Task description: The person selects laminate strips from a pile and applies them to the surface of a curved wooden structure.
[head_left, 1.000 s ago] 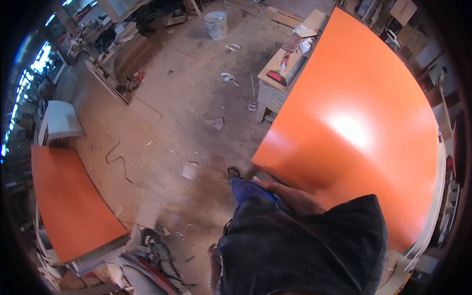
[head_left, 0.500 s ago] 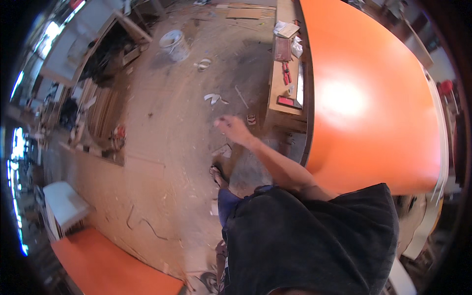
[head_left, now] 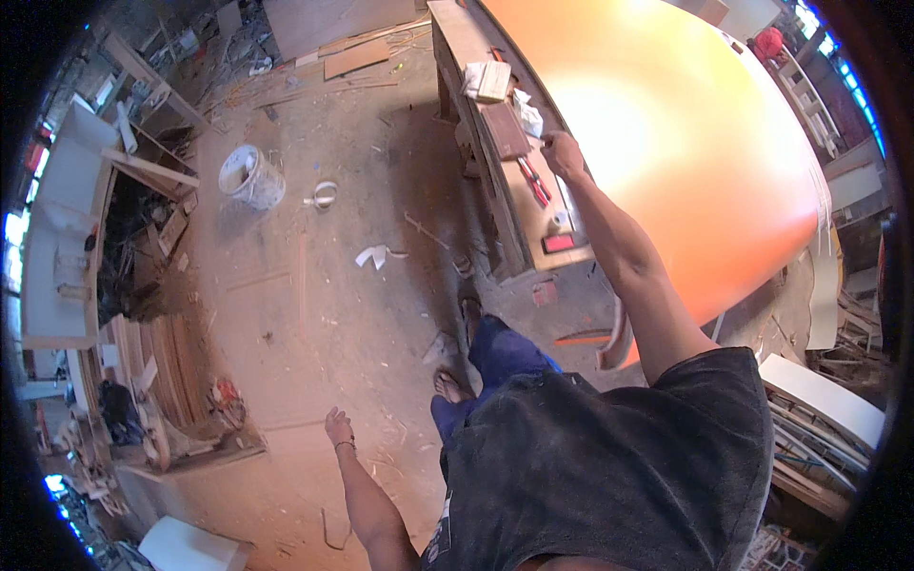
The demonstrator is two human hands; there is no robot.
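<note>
My right hand (head_left: pixel 563 155) reaches over the workbench at the left edge of a large glossy orange sheet (head_left: pixel 685 224). Its fingers are curled closed; what lies inside them, if anything, is hidden. The sheet bows, and its near corner bends down beside my forearm. By that hand, on the bench, are a crumpled white plastic bag (head_left: pixel 526 113), a brown rectangular block (head_left: pixel 505 130) and a red-handled tool (head_left: pixel 535 181). Low on the left, my left hand (head_left: pixel 338 425) hangs above the floor, loosely open and holding nothing.
The long wooden workbench (head_left: pixel 466 100) also bears a red-and-black item (head_left: pixel 558 244) and a pale pad (head_left: pixel 487 81). A white bucket (head_left: pixel 252 178), a tape roll (head_left: pixel 325 195) and white scraps (head_left: pixel 379 255) lie on the floor. Wooden planks (head_left: pixel 167 371) stand at left.
My right hand has moved from over the floor up and right to the orange sheet's edge. My left hand has come into view. The view has shifted, and the sheet's near side looks more bent.
</note>
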